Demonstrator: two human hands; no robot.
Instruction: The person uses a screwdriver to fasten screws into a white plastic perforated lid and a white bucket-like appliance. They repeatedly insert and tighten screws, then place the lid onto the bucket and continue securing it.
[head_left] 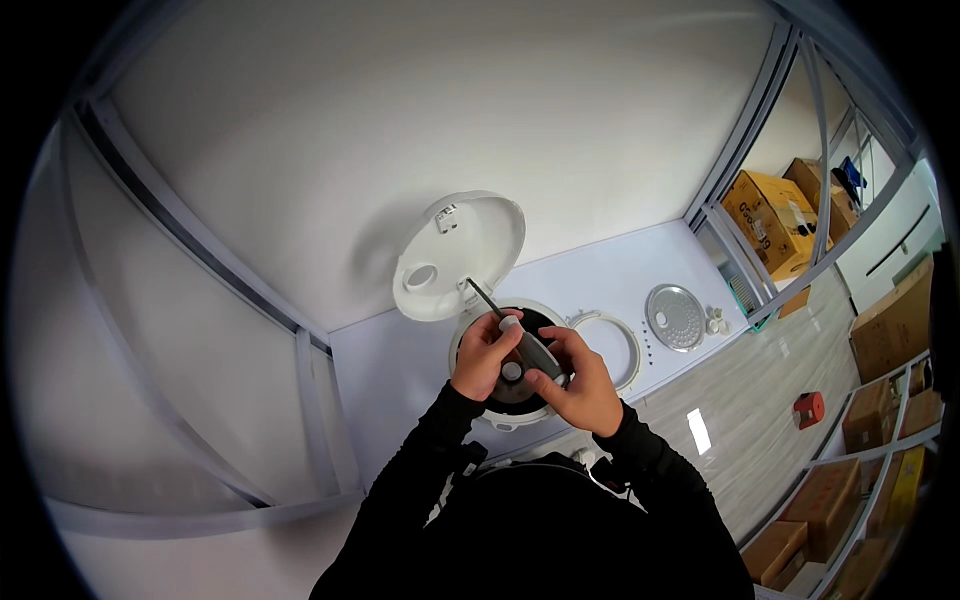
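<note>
A screwdriver with a thick grey handle slants up and left, its dark shaft reaching the inner side of a white rice cooker lid near the hinge. Around the handle's back end, the fingers of my right hand are wrapped. My left hand closes on its front part, close to the shaft. Both hands hover over the white rice cooker body, whose dark inside shows between them. The lid stands tilted up behind the body. Whether the tip sits in a screw is too small to tell.
On the white table, right of the cooker, lie a white ring, several small dark screws, a perforated metal disc and small white parts. Frame posts border the table. Cardboard boxes and a red object are further right.
</note>
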